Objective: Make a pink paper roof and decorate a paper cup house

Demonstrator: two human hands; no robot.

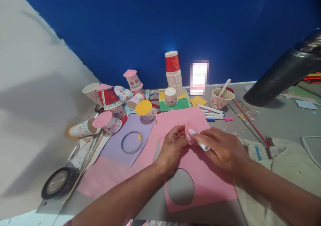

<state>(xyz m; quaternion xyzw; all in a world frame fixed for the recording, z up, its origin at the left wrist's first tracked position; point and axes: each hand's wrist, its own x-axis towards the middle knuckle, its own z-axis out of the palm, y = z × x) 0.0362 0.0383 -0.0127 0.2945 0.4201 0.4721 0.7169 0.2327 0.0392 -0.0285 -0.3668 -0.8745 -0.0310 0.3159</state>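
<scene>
My left hand (174, 145) pinches a small pink paper disc (188, 128) by its edge, above a pink paper sheet (213, 182). In my right hand (223, 149) is a white tube that looks like a glue stick (203, 146). Its tip touches the face of the disc. The pink sheet beneath has a large round hole cut in it near my left wrist, with the grey table showing through. Fingers partly cover both the disc and the tube.
Decorated paper cups (134, 82), some with paper roofs, crowd the left. A tall cup stack (175, 80) stands behind a green sheet (175, 105). Markers (213, 114), a patterned cup (220, 100) and a black bottle (278, 72) are right. Tape rolls (122, 147) lie left.
</scene>
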